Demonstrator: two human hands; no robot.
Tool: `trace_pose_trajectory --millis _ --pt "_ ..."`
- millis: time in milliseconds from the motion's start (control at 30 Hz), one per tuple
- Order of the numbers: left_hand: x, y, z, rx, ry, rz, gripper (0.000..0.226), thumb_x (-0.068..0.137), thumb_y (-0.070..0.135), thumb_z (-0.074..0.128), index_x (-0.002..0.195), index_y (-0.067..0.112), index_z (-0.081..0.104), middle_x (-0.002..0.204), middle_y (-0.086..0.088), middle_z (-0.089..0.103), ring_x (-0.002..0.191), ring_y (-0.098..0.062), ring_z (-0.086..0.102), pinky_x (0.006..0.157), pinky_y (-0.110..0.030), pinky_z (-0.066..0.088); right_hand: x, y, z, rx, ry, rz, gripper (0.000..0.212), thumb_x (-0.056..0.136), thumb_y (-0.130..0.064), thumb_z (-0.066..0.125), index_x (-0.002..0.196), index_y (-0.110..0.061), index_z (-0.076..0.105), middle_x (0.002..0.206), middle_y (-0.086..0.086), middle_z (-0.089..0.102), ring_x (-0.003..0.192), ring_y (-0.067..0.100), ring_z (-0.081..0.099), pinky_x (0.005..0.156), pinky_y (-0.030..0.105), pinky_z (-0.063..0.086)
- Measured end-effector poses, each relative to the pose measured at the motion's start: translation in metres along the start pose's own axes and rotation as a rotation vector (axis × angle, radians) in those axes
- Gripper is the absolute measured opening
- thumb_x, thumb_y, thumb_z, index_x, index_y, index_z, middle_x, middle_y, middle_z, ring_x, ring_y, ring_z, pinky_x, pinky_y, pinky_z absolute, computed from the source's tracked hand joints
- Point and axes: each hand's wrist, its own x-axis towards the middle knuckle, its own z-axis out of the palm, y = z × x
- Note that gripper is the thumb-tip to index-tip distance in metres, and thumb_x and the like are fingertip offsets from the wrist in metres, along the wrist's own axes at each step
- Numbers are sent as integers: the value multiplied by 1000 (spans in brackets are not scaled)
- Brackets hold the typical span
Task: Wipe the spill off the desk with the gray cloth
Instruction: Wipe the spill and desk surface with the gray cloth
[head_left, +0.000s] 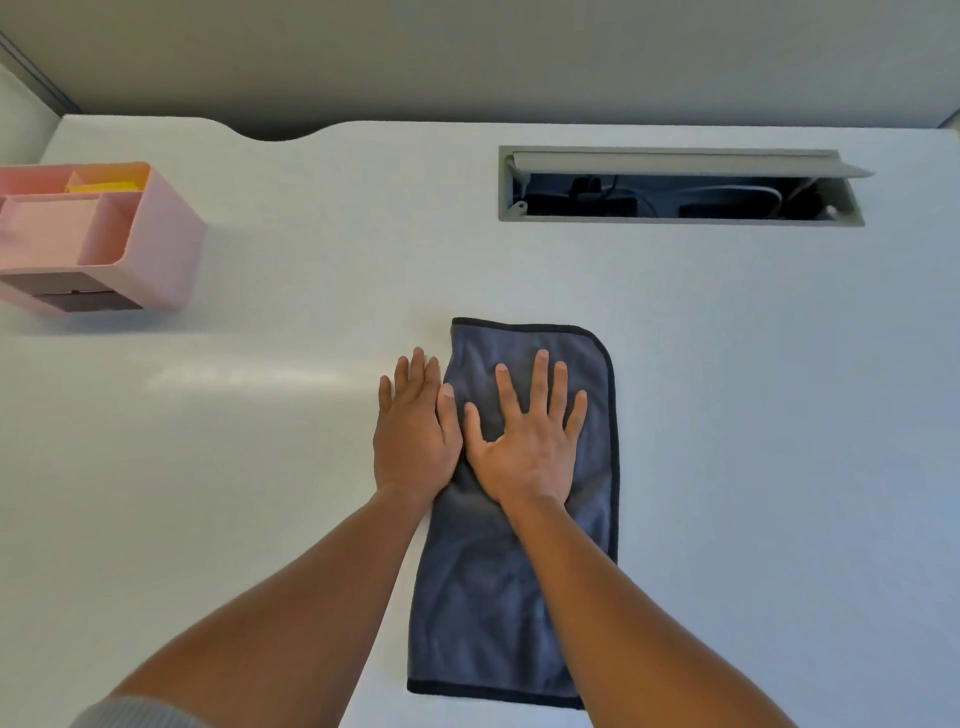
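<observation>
Nearest me, the cloth (511, 597) lies lengthwise on the white worktop (753, 415), folded into a long strip, its near hem toward the person and its far end rounded. Both forearms reach over it. The right hand (530, 436) lies flat on the far half of the cloth, fingers straight and spread, palm down, gripping nothing; I judge it spreads the load so the fabric soaks and slides evenly. The left hand (415, 431) lies just beside it, also flat with fingers straight and close together, mostly on the bare surface with its thumb side at the cloth's left edge, likely to steady or guide that edge. I can see no spill; it may be under the cloth or too faint to tell against the glare. Further off on the left stands a pink organiser (104, 234), well clear of the wiping. Farthest, on the right, a cable hatch (675, 184) sits open in the worktop.
</observation>
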Motion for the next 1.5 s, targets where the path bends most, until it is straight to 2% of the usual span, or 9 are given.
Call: trace_pose_trajectory --millis 267,733,1033,1500 --pt "25 14 9 60 -19 -16 55 106 33 17 155 9 23 164 -6 16 153 -20 6 124 -38 -4 49 20 -11 -20 6 -21 73 91 -73 17 155 -39 22 168 3 -9 153 24 -16 122 53 -9" --pt "78 29 13 55 -26 69 53 106 32 19 155 11 23 164 -5 17 153 -18 5 124 -38 -3 118 23 -22 -32 36 -19 74 90 -74 18 154 -39 25 168 2 -6 153 24 -12 122 53 -6" --pt "89 22 14 61 -22 122 54 106 32 19 155 12 26 163 -4 21 152 -17 8 125 -38 4 157 19 -27 -46 27 -13 74 90 -73 17 155 -38 24 168 2 -6 153 25 -11 123 54 -4" --pt "90 25 14 92 -73 118 60 102 35 8 157 12 15 165 -3 10 153 -15 -3 125 -39 -2 167 12 -27 -108 28 25 73 92 -70 15 157 -36 19 168 5 -7 153 26 -12 123 54 -4"
